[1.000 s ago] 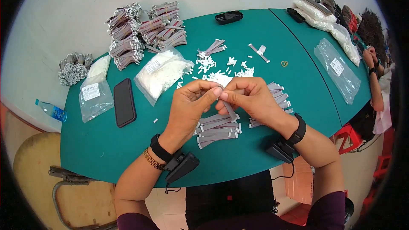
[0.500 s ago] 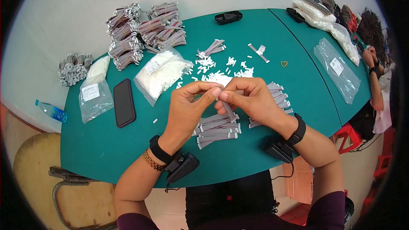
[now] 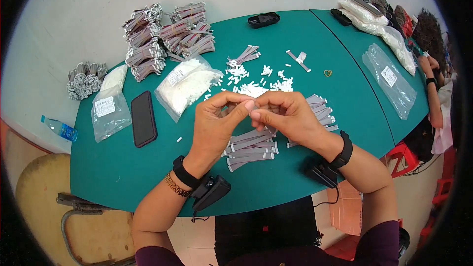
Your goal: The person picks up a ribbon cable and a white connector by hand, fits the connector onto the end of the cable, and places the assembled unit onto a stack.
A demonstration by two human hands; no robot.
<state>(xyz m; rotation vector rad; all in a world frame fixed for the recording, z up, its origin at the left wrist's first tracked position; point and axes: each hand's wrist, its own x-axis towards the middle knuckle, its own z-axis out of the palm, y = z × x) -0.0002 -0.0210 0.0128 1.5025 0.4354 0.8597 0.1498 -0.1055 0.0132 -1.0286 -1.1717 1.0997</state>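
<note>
My left hand (image 3: pixel 217 120) and my right hand (image 3: pixel 286 116) meet fingertip to fingertip over the middle of the table, both pinched closed. Between them a small grey bit of flat ribbon cable (image 3: pixel 253 111) shows; the fingers cover most of it. Just beyond the fingertips lies a loose heap of small white connector housings (image 3: pixel 252 89). Below my hands, grey ribbon cables with white ends (image 3: pixel 250 150) are laid in a stack. Another row of such cables (image 3: pixel 321 112) lies beside my right hand, partly covered by it.
Bundled ribbon cables (image 3: pixel 145 44) are piled at the far left. A clear bag of white parts (image 3: pixel 187 86) and a black phone (image 3: pixel 144 118) lie left of my hands. At right are rubber bands (image 3: pixel 328 73), an empty plastic bag (image 3: pixel 389 81) and another person's arm (image 3: pixel 433 93).
The cable strip that hung below my fingertips is now mostly hidden behind my right fingers. Both hands have stayed nearly in place, still pinched together.
</note>
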